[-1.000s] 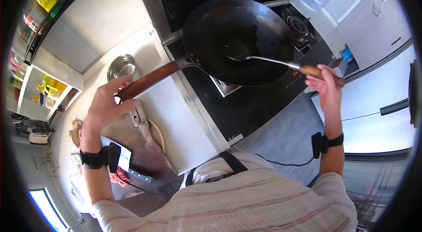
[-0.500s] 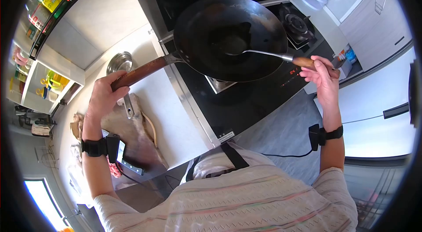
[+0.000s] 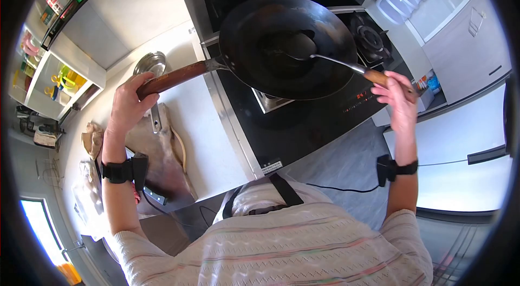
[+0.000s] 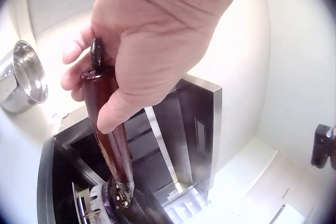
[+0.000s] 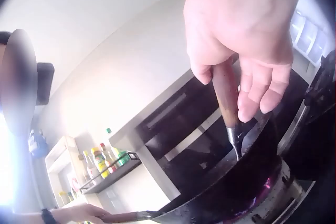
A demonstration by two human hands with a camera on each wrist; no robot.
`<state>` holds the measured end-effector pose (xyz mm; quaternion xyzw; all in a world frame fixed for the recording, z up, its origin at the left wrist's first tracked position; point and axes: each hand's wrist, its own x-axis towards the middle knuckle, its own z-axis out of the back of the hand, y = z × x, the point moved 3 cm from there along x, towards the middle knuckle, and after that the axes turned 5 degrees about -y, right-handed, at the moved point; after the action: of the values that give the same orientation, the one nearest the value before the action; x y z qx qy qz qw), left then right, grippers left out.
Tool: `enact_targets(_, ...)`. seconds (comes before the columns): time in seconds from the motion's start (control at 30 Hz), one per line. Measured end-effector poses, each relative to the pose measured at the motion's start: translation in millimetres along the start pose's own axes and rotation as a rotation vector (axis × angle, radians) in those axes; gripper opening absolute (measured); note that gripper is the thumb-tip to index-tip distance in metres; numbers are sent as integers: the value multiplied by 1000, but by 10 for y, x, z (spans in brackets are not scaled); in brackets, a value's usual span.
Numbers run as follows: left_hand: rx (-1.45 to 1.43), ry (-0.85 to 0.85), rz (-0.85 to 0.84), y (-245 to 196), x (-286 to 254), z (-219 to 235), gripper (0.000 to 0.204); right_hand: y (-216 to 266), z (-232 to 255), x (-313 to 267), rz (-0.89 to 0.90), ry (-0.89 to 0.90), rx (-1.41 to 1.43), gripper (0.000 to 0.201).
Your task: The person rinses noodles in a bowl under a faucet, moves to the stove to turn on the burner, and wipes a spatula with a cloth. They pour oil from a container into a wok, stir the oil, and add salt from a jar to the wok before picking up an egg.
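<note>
The left hand (image 3: pixel 127 107) is gripping the wok (image 3: pixel 290 45) by its long wooden handle, steadying it over the burner (image 3: pixel 271 101) beside the counter (image 3: pixel 184 123). The right hand (image 3: pixel 398 96) is grasping the ladle (image 3: pixel 303 50) by its far end, keeping clear of the heat while its bowl is resting inside the wok.

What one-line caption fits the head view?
Left hand grips the black round wok's wooden handle; right hand holds a metal ladle inside it.
</note>
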<state>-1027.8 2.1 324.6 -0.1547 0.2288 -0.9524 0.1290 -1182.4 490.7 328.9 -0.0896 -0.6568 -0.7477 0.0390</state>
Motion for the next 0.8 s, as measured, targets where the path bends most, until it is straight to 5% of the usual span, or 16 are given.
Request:
enact_targets(0.07, 47, -56, -24, -17, -72, -28, 40, 227, 236, -29, 30, 12, -114, 25)
enact_targets(0.13, 175, -431, -190, -96, -217, 17, 34, 262, 411, -18, 35, 66, -119, 26)
enact_targets(0.23, 117, -664, -134, -324, -546, 25, 29, 63, 268, -1, -39, 99, 24, 27)
enact_targets(0.37, -210, -489, 38, -463, -999, -535, 21, -204, -97, 87, -8, 86, 53, 26)
enact_targets(0.53, -180, -289, 101, -453, -1483, -1428, 18, 248, 361, 178, 93, 53, -167, 21)
enact_targets(0.67, -140, -303, 245, -232, -1777, -1841, 15, 166, 325, 179, 18, 152, -29, 24)
enact_targets(0.8, 35, -441, 177, -109, -1836, -1970, 12, -196, -9, 279, -3, 163, 110, 25)
